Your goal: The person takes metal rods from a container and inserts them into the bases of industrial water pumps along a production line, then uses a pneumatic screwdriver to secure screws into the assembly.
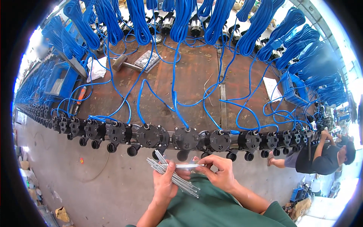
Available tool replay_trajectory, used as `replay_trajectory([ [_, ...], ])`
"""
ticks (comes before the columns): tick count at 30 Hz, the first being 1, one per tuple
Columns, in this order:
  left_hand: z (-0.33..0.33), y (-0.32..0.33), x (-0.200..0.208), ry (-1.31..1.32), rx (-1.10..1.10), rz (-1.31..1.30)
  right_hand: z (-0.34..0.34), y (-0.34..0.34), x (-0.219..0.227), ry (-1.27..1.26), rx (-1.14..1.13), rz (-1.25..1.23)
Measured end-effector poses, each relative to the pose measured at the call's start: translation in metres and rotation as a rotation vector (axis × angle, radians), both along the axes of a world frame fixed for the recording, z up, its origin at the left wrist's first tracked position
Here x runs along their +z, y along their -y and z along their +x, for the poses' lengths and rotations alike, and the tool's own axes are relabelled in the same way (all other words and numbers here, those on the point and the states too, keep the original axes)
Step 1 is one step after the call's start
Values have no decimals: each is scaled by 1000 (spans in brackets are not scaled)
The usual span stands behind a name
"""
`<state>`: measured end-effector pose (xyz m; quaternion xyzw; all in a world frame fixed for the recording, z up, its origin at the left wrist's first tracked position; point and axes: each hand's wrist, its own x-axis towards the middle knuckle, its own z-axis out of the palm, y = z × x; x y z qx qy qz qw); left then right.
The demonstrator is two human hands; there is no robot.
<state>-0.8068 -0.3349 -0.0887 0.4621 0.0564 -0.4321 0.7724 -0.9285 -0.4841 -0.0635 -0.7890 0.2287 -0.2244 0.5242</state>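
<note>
My left hand [165, 183] is closed around a loose bundle of thin silvery metal rods [183, 184], which fan out at both ends. One or two metal rods [185, 165] lie crosswise from the bundle toward my right hand [220, 173], whose thumb and fingers pinch their far end. Both hands are in front of my green shirt, just short of the table's near edge. Beyond them stands a row of round black pump-like units [185, 139], each with a blue cable on top and a short round outlet below. Neither hand touches these units.
Coiled blue cables [181, 22] hang across the far side of the brown table [189, 75]. On it lie a hammer [124, 63], an orange-handled screwdriver [81, 94] and papers. Blue crates [62, 81] stand at the sides. Another person [321, 157] works at the right along the row.
</note>
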Motion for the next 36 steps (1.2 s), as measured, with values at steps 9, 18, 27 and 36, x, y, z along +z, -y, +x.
replay_trajectory([
  [9,37,-37,-28,-227,170,-147,-24,44,26,6,-463,-166],
  [18,12,-44,-35,-374,-99,-189,-1,50,-8,-133,-270,-455],
  [27,8,-34,-22,-201,-71,-124,16,34,-28,-151,215,-913],
  [36,4,-21,-3,-59,-51,-274,4,-46,-12,-160,170,35],
])
